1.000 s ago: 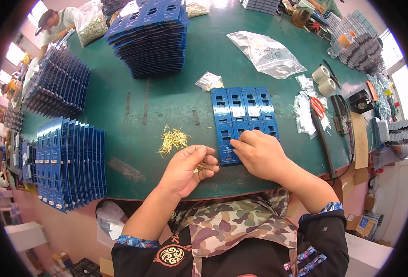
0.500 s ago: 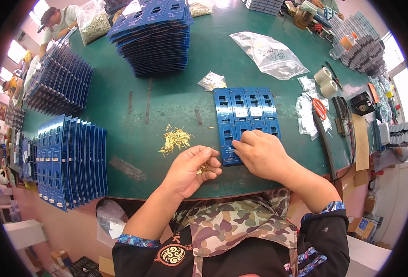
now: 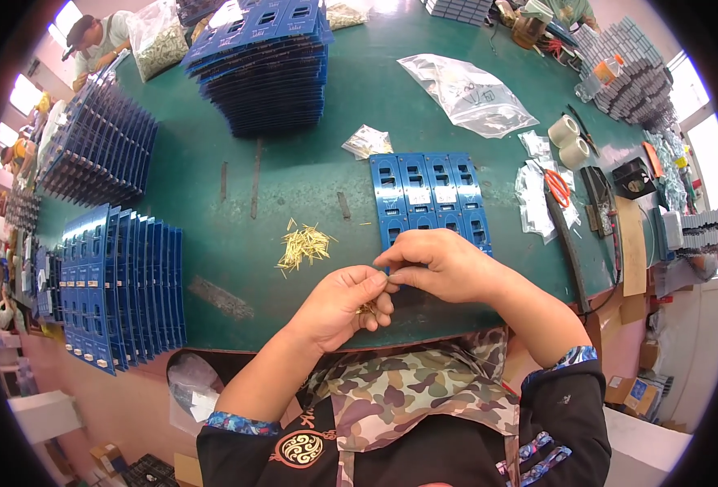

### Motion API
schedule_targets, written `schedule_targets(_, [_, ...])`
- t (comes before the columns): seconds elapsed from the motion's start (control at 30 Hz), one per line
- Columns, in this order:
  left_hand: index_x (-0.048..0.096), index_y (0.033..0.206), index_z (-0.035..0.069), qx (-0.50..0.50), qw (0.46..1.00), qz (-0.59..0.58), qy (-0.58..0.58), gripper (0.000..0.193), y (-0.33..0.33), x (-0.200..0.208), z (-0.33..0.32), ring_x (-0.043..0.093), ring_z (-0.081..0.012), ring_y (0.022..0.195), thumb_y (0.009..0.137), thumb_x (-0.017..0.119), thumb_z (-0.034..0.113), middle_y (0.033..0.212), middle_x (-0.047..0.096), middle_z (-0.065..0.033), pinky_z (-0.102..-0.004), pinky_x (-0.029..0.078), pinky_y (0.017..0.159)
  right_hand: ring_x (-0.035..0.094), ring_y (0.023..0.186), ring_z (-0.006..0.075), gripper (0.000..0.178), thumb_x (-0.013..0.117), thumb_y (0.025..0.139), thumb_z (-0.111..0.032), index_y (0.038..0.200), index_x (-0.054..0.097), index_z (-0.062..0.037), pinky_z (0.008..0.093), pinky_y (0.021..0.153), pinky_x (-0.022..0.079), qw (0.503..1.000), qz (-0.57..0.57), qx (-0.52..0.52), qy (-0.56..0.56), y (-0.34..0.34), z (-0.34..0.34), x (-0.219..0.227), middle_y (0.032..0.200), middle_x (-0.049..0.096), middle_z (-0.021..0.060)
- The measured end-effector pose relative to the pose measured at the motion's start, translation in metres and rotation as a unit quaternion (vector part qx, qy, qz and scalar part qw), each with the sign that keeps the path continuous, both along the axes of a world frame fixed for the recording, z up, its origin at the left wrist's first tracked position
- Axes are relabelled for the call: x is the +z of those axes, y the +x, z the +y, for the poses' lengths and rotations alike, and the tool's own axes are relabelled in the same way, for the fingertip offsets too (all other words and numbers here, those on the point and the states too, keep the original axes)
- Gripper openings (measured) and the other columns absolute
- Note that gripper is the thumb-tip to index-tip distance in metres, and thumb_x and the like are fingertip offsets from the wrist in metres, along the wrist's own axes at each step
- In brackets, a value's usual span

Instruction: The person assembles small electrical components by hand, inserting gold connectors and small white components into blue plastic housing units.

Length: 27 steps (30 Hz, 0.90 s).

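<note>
My left hand (image 3: 349, 302) is closed around several thin gold-coloured pins (image 3: 367, 308), which show between its curled fingers. The fingertips of my right hand (image 3: 440, 264) are pinched together and meet the left thumb and forefinger; whatever lies between them is too small to make out. Just beyond my hands a blue circuit board panel (image 3: 391, 195) lies flat on the green table, with its near part hidden by my right hand. A loose pile of gold-coloured pins (image 3: 305, 246) sits to the left of the panel, and a single pin (image 3: 364, 223) lies between them.
Blue boards stand upright in a row (image 3: 123, 284) at the left, with a tall board stack (image 3: 269, 89) at the back. A clear plastic bag (image 3: 472, 97) lies beyond the panel. Tape rolls (image 3: 574, 152), orange-handled pliers (image 3: 557, 188) and small white packets (image 3: 531, 203) are on the right.
My right hand has moved left off the board panel and come to the fingertips of my left hand. The left hand still holds the pins.
</note>
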<state>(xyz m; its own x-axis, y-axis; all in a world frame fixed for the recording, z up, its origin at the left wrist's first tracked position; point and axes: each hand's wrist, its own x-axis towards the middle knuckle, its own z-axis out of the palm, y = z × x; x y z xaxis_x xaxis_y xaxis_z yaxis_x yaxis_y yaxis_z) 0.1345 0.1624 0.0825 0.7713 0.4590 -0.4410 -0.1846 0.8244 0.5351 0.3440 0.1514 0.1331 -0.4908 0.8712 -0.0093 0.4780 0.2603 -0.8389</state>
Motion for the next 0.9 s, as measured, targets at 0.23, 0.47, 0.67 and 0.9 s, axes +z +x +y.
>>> schedule_targets(0.23, [0.060,0.095,0.003,0.054,0.997,0.046,0.026,0.024,-0.002,0.005,0.006,0.060,-0.0126,0.059,0.095,0.057,0.026,0.068,0.061,-0.0033,-0.0212,0.047,0.051,0.062,0.088,0.0259,0.015,0.060,0.085,-0.008,0.098,0.064,-0.0018,0.0350,0.079,0.049,0.997,-0.027,-0.066,-0.008,0.026,0.009,-0.010,0.092,0.063,0.0115])
schedule_targets(0.47, [0.058,0.097,0.003,0.089,0.994,0.054,0.009,0.022,0.001,0.003,0.007,0.060,-0.0126,0.062,0.095,0.057,0.025,0.073,0.061,-0.0038,-0.0210,0.047,0.052,0.062,0.079,0.0208,0.020,0.059,0.087,-0.009,0.105,0.064,-0.0019,0.0329,0.074,0.050,0.980,0.004,-0.184,-0.083,0.022,0.014,-0.015,0.092,0.062,0.0119])
schedule_targets(0.67, [0.058,0.098,0.003,0.066,0.998,0.021,0.004,0.020,0.005,0.001,0.008,0.062,-0.0133,0.065,0.095,0.057,0.023,0.078,0.064,-0.0055,-0.0203,0.048,0.053,0.062,0.080,0.0223,0.023,0.060,0.087,-0.010,0.109,0.062,-0.0019,0.0334,0.074,0.050,0.993,0.007,-0.111,-0.025,0.003,0.005,-0.005,0.091,0.062,0.0110])
schedule_targets(0.9, [0.059,0.097,0.003,0.075,0.997,-0.001,0.002,0.019,0.005,-0.002,0.009,0.062,-0.0133,0.063,0.095,0.057,0.022,0.077,0.064,-0.0053,-0.0208,0.049,0.053,0.061,0.088,0.0316,0.022,0.062,0.084,-0.010,0.105,0.063,-0.0024,0.0374,0.075,0.049,0.998,-0.064,-0.027,-0.001,-0.003,-0.002,0.005,0.091,0.062,0.0145])
